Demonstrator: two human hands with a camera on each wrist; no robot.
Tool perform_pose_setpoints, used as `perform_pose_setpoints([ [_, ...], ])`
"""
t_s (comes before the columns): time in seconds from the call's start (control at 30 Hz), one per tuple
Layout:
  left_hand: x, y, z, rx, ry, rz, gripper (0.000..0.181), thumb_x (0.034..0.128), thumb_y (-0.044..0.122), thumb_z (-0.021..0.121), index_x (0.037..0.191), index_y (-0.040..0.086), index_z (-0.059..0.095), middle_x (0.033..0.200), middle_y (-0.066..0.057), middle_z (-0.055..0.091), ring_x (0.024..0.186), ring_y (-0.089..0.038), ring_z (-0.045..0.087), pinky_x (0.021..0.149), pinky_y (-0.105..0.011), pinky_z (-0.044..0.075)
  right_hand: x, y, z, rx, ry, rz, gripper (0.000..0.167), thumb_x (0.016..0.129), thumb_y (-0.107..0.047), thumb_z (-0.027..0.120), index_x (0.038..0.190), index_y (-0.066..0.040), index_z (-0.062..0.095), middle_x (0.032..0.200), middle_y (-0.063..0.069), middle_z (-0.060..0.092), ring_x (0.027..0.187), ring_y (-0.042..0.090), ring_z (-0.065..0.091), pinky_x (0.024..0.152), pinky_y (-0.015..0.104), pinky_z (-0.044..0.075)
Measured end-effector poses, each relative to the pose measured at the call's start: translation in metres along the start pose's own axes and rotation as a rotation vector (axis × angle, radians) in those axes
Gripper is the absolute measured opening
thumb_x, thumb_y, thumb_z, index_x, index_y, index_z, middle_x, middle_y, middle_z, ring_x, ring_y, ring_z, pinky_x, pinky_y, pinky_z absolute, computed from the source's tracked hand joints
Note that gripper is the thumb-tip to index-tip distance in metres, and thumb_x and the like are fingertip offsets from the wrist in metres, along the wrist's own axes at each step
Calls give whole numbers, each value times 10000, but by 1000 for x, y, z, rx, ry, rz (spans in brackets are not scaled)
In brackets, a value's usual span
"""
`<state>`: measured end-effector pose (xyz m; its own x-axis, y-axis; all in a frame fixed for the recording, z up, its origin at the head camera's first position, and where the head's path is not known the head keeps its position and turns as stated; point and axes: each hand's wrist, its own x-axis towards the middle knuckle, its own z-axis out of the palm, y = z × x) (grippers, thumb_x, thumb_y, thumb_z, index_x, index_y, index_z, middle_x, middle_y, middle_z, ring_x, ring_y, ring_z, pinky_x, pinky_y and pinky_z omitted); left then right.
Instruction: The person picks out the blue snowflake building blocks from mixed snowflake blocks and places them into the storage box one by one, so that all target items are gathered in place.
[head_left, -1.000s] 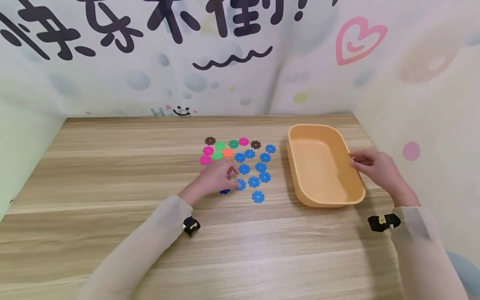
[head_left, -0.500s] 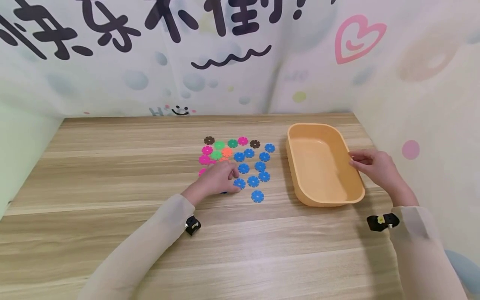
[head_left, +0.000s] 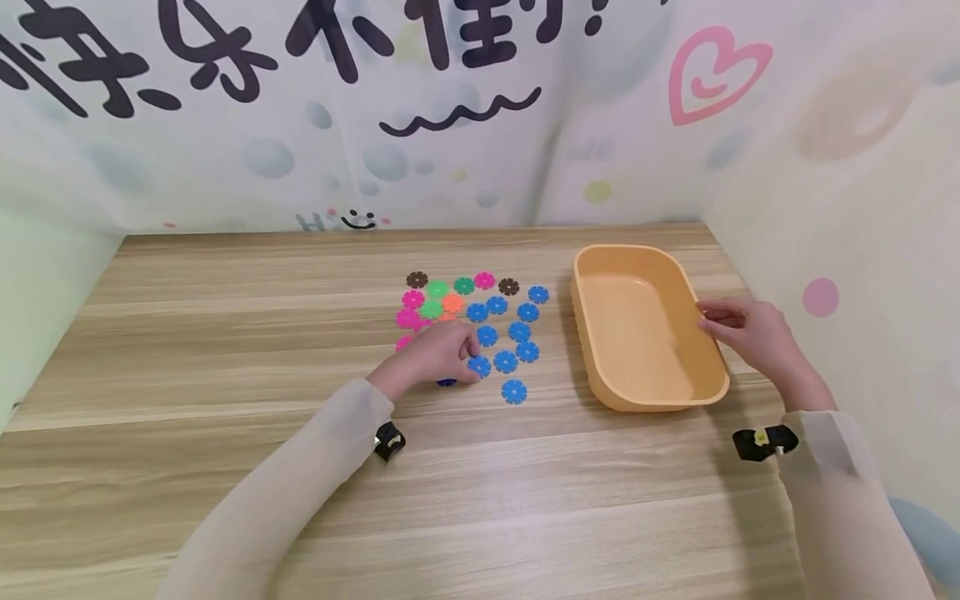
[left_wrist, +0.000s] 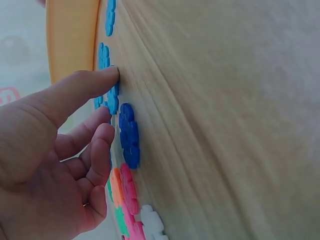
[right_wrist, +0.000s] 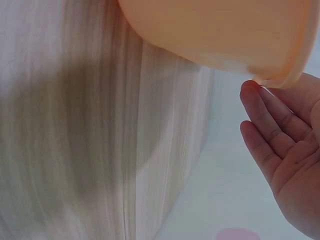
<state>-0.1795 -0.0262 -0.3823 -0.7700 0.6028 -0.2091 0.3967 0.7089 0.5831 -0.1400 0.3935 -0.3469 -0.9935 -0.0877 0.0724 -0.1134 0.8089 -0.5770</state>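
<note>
The left hand sets its thumb at a blue disc on the table, left of the tray; pinch closure cannot be confirmed. Grip opposite edges, clear of neighbouring discs. The right hand pinches the tray's rim; hold it steady.

Booth-like setting, the wider building not identifiable. A wood-grain desk meets a white printed backdrop behind and pale walls at either side. Black Chinese characters, a pink heart and bubble motifs lend the backdrop a playroom look
</note>
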Motion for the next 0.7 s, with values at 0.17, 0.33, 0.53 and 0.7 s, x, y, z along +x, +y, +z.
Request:
perform_pose_setpoints([
  [0.17,0,0,-1,-18,-2,6,347,725,199,780,992,51,616,827,-15,544,749,-149,480,676,-250,426,1,-2,-1,1,13,-8,328,872,-121,624,1114,99,592,1029,298,603,719,-158,503,610,54,423],
  [0.33,-2,2,0,-46,10,11,339,725,163,774,988,54,590,848,-18,539,780,-153,486,712,-246,436,1,-3,-1,-1,15,-13,330,871,-119,625,1109,107,590,1024,305,600,713,-165,501,605,54,422],
  [0.53,-3,3,3,-61,37,37,319,718,130,778,946,70,564,849,-16,535,778,-155,482,706,-252,430,0,-2,0,-2,21,-7,325,868,-113,629,1108,104,594,1023,298,605,713,-165,501,606,53,424],
  [0.7,-5,3,5,-63,54,75,315,717,92,774,942,77,554,837,-10,547,779,-150,496,704,-257,435,0,-1,2,-3,17,1,336,871,-128,627,1114,101,591,1030,297,603,719,-164,501,608,52,422],
])
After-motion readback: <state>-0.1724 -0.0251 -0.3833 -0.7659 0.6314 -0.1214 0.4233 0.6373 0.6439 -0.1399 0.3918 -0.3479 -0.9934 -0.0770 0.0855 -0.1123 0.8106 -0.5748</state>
